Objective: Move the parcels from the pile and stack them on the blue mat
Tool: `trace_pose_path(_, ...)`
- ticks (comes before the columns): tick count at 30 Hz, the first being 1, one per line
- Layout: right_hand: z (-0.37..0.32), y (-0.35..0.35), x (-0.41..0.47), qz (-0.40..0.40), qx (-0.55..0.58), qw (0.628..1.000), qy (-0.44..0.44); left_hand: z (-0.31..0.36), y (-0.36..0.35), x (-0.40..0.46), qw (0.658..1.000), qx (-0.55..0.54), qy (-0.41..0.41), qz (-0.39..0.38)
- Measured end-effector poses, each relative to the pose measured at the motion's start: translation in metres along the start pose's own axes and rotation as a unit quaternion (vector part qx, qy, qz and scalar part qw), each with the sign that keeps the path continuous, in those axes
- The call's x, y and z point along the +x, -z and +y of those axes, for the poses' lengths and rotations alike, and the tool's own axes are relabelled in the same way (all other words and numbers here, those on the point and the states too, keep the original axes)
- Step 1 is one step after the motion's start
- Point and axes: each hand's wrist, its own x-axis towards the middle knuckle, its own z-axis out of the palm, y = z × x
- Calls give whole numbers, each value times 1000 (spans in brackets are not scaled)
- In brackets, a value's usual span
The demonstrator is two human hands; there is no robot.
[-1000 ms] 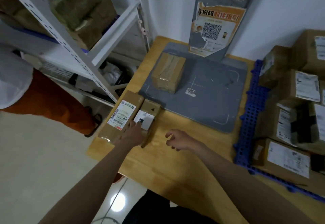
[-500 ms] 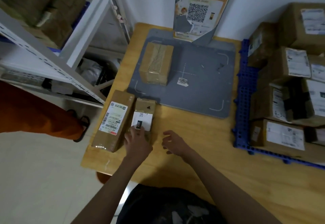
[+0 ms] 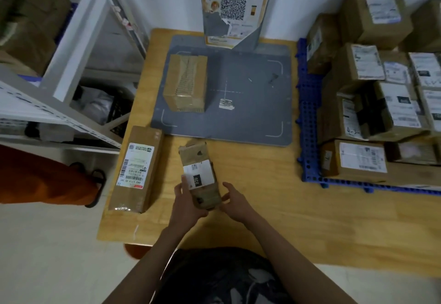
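White shelf rack [image 3: 78,48] at far left. Long labelled parcel [image 3: 137,169] lies flat on the wooden surface [image 3: 274,208], near its left edge. Small parcel [image 3: 200,177] is lifted off the surface, tilted; left hand [image 3: 188,204] grips its near-left side, right hand [image 3: 235,202] has fingers against its right side. Beyond, one taped box [image 3: 186,83] sits on the grey-blue mat [image 3: 250,112]. Parcel pile [image 3: 381,89] on blue pallet [image 3: 309,122], far right.

Small parcel [image 3: 200,177] held over the wooden table [image 3: 274,198]
Left hand [image 3: 188,202] grips it, right hand [image 3: 235,202] cups its end — long box [image 3: 137,170] just beside.
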Motion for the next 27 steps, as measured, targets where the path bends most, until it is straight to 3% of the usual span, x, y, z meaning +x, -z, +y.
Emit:
trace_pose_path(8,9,12,-16,15,-96,995,25,17,-4,-5,992,-56,-85,-77)
trace_pose_path(15,26,45,-43,101,-74,992,25,63,2,-5,973,-52,-170,-145)
trace_pose_path(21,36,79,-69,149,-10,988,38,107,-2,-12,959,-31,-236,-151)
trace_pose_path(27,46,115,-99,182,-14,981,67,144,-9,-29,956,10,-264,-131)
